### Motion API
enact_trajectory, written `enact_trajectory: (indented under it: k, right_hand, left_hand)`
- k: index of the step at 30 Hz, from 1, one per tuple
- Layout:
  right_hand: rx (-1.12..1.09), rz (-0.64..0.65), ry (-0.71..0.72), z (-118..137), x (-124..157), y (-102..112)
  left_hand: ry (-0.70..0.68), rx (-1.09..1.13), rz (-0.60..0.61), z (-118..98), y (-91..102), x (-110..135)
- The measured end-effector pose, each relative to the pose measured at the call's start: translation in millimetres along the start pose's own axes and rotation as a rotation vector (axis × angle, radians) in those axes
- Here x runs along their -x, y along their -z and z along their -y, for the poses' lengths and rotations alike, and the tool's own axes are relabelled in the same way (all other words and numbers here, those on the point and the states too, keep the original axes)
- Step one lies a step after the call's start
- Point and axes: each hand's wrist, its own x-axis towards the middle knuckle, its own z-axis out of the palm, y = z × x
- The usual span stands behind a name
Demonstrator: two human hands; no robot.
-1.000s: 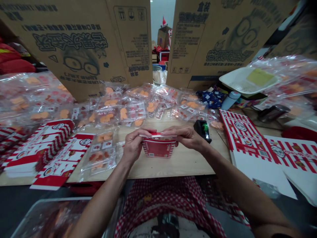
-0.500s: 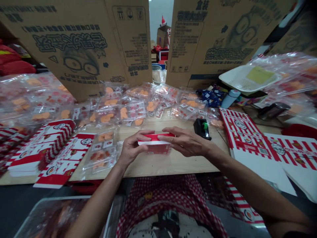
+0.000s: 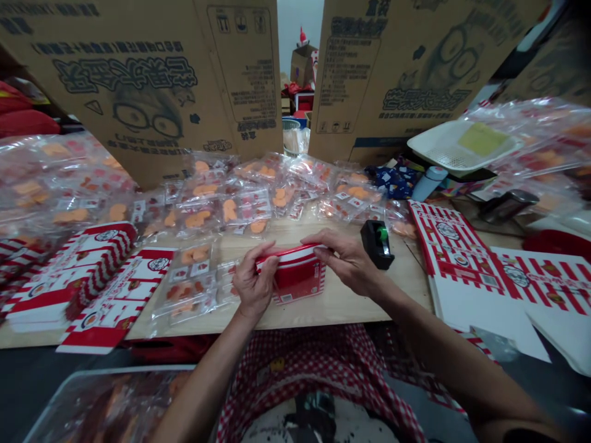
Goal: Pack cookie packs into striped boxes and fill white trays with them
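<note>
A small red-and-white striped carton (image 3: 298, 275) sits tilted on the wooden table (image 3: 341, 304) in front of me, held between both hands. My left hand (image 3: 253, 284) grips its left end, fingers curled round the edge. My right hand (image 3: 347, 261) pinches its upper right edge, fingers closed on the flap. Clear packets of orange pieces (image 3: 190, 289) lie just left of my left hand. A black tape dispenser with a green core (image 3: 377, 244) stands right beside my right hand.
Stacks of flat striped cartons lie at the left (image 3: 78, 274) and right (image 3: 466, 258). Many clear packets (image 3: 240, 197) cover the table's back. Big cardboard boxes (image 3: 152, 86) wall the rear. A white tray (image 3: 455, 147) rests at the right; a clear bin (image 3: 92, 406) stands below left.
The carton was upright a second ago, then turned lid-up, and now lies tilted with its red face toward me. Both hands shifted their grip round it and stayed on it.
</note>
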Motion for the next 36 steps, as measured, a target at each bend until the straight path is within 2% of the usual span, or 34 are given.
enact_trajectory:
  k: [2, 4, 9, 11, 14, 17, 21, 23, 26, 29, 31, 33, 36]
  right_hand:
    - [0.034, 0.011, -0.086, 8, 0, 4]
    - [0.080, 0.030, -0.114, 12, 4, 3]
    - [0.089, -0.007, 0.036, 2, 20, -4]
    - [0.090, 0.009, 0.104, -3, 23, -4]
    - [0.103, 0.065, 0.184, -8, 24, -1]
    - [0.091, 0.064, 0.181, -10, 23, 1]
    - [0.062, -0.004, 0.175, -9, 23, -2]
    - [0.097, -0.006, 0.198, -10, 24, -2]
    - [0.209, 0.038, 0.282, -10, 27, 2]
    - [0.292, 0.085, 0.353, -8, 26, 8]
    - [0.269, 0.103, 0.340, -5, 23, 12]
    - [0.191, 0.110, 0.289, -5, 21, 11]
    - [0.044, 0.026, 0.161, -7, 24, 2]
  left_hand:
    - [-0.053, -0.043, 0.019, -1, 2.1, -1]
    - [-0.081, -0.041, 0.076, -1, 3.9, -1]
    - [-0.162, 0.193, 0.247, 0, 7.9, 2]
    - [-0.142, 0.251, 0.322, -1, 11.8, -1]
    - [-0.033, 0.275, 0.410, -5, 19.0, -10]
    - [0.070, 0.216, 0.453, -9, 24.1, -16]
    - [0.069, 0.115, 0.449, -8, 27.6, -16]
    - [0.043, 0.111, 0.504, -8, 30.9, -19]
    - [-0.055, 0.137, 0.690, -11, 40.0, -32]
    - [-0.257, 0.090, 0.845, -14, 51.5, -47]
    - [-0.407, -0.010, 0.846, -16, 56.5, -52]
    - [-0.518, -0.121, 0.776, -20, 56.7, -51]
    - [-0.578, -0.214, 0.671, -27, 47.8, -42]
